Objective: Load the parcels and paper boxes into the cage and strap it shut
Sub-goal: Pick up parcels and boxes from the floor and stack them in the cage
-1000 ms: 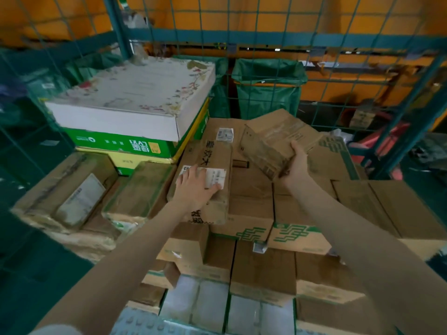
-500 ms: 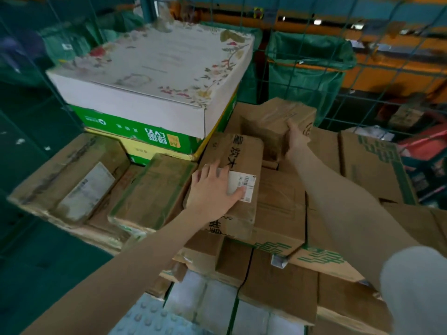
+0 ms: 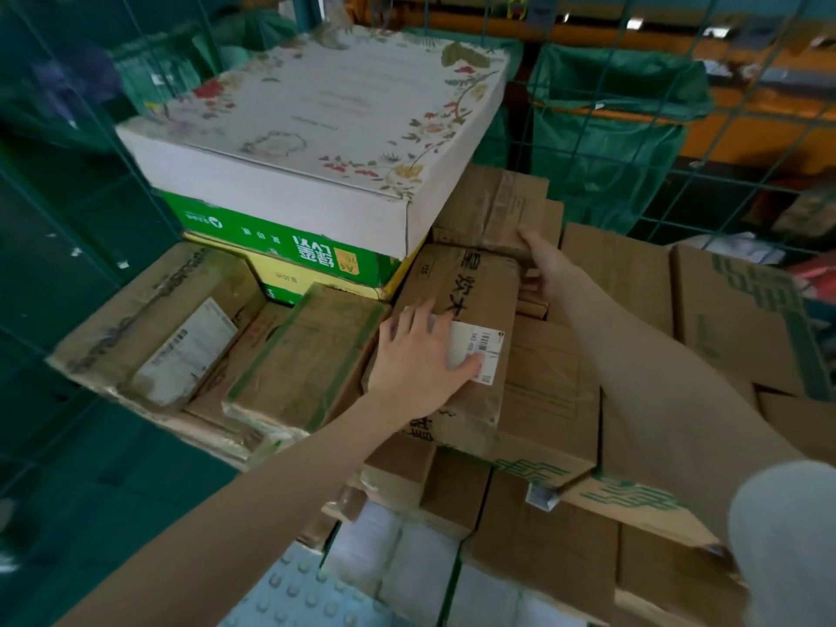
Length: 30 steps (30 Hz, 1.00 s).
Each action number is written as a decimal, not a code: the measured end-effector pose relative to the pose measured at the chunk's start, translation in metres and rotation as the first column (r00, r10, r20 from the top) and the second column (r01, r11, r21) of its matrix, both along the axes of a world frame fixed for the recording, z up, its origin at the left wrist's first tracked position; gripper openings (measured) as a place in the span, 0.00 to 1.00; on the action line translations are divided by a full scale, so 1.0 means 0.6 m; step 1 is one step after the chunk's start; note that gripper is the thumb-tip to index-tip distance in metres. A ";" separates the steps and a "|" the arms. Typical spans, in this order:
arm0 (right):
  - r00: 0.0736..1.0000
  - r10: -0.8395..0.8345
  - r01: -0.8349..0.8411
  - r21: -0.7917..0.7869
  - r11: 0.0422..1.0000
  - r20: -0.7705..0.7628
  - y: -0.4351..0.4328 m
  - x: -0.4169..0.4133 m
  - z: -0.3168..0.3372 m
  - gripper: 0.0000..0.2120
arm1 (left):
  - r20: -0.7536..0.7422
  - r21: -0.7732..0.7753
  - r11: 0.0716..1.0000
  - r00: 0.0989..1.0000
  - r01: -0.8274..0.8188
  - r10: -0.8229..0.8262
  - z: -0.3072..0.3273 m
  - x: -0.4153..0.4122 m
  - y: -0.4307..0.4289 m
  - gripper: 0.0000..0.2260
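Stacked parcels fill the green wire cage point(image 3: 301, 11). My left hand point(image 3: 418, 362) lies flat, fingers spread, on a long brown parcel point(image 3: 470, 310) with black lettering and a white barcode label. My right hand point(image 3: 545, 269) reaches further back and holds the near end of a small brown carton point(image 3: 495, 205), thumb on top and fingers tucked below. That carton sits on the stack against the back mesh. A white floral box point(image 3: 316, 119) rests on a green paper box point(image 3: 280, 246) and a yellow one point(image 3: 289, 279) at the back left.
At left lie a taped parcel with green edges point(image 3: 307, 350) and a worn carton point(image 3: 149, 319) with a label. Cartons with green print point(image 3: 746, 319) fill the right side. Green sacks point(image 3: 601, 142) hang behind the back mesh. White packs point(image 3: 407, 563) show below.
My right hand has carried the small carton from mid-air down onto the back of the stack. The left hand stays on the long parcel. The view has moved closer and left.
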State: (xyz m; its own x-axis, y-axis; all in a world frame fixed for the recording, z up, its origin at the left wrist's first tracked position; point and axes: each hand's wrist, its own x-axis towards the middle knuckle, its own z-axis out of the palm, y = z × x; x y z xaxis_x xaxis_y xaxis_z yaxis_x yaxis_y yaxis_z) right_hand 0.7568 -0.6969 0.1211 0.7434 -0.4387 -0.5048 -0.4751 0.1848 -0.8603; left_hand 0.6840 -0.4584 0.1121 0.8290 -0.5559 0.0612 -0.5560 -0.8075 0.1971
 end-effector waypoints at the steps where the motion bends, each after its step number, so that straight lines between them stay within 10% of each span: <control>1: 1.000 0.011 -0.011 -0.011 1.000 0.013 0.002 -0.004 -0.001 0.29 | 0.002 0.000 1.000 1.000 0.000 0.000 0.000 0.000 0.000 0.33; 21: 0.997 0.078 -0.079 -0.036 0.996 -0.010 0.057 -0.338 0.015 0.20 | -0.028 -0.037 0.999 0.999 0.031 -0.032 0.028 -0.039 0.002 0.23; 30: 0.990 -0.106 0.086 0.205 0.975 0.093 0.116 -0.531 -0.019 0.20 | -0.381 -0.591 0.796 0.915 -0.131 -0.132 0.049 -0.202 0.037 0.16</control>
